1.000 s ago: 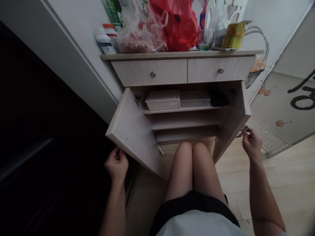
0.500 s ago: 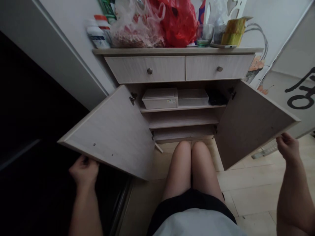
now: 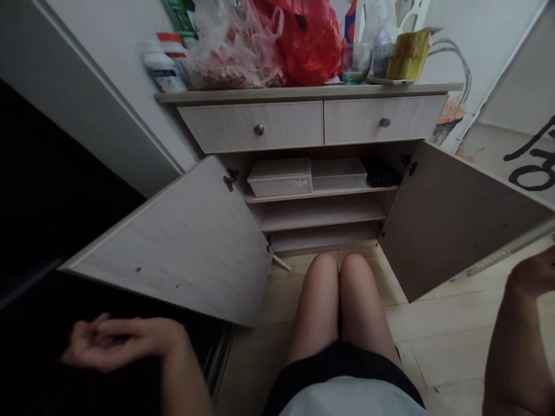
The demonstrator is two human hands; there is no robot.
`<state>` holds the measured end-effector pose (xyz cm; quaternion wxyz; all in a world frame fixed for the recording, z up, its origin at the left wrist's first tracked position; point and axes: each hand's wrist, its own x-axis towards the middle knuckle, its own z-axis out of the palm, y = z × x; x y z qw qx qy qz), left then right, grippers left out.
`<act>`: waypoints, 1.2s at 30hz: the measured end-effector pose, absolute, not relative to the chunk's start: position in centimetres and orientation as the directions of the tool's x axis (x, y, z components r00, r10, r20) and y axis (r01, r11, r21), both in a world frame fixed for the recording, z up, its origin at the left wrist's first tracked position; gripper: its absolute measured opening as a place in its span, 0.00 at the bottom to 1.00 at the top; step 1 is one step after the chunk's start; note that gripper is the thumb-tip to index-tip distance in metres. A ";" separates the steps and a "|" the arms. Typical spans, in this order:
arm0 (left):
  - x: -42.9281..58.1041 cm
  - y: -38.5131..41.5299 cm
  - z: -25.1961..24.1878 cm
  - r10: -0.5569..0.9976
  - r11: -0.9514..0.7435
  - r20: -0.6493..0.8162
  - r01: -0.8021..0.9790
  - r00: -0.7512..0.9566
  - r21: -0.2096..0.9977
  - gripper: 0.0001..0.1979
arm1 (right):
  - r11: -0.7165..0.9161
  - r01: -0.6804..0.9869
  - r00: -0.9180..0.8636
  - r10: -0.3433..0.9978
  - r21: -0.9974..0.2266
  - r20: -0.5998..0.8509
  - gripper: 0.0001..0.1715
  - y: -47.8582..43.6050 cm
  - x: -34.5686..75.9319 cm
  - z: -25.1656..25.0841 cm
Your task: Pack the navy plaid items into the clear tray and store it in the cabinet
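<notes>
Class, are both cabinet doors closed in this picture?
No: the left door and right door both stand swung open, with shelves visible between them.

Nothing is legible: box sticker [image 3: 299, 182] too small, black character [image 3: 541, 154] cut off.

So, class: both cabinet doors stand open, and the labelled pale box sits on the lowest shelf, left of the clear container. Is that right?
No: in the head view, the labelled pale box sits on the top shelf, not the lowest. The left cabinet door and right cabinet door stand open, and the box is left of the clear container.
</notes>
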<state>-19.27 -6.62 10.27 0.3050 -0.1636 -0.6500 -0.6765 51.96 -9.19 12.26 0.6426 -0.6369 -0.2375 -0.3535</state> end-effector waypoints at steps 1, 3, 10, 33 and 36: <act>-17.6 -6.0 10.2 -0.190 0.032 0.660 0.667 -0.727 0.744 0.22 | -0.036 0.785 0.598 -0.217 -0.618 0.772 0.38 -8.6 50.4 12.8; -14.0 -3.5 10.3 0.015 -0.060 0.760 0.758 -0.650 0.650 0.23 | 0.061 0.836 0.548 -0.134 -0.545 0.826 0.31 -6.6 47.1 13.5; -1.0 12.7 13.8 0.613 -0.544 0.754 0.819 0.237 0.185 0.16 | 0.299 0.883 0.133 0.579 -0.361 0.804 0.16 7.3 38.7 14.3; 7.6 31.7 15.1 0.706 -0.636 0.339 0.767 0.622 -0.084 0.11 | -0.034 0.997 0.008 0.944 0.073 0.329 0.20 23.8 38.8 15.2; 7.7 29.6 15.6 0.661 -0.664 0.433 0.747 0.613 -0.042 0.12 | -0.008 0.997 -0.023 0.913 0.073 0.408 0.19 21.5 40.6 15.7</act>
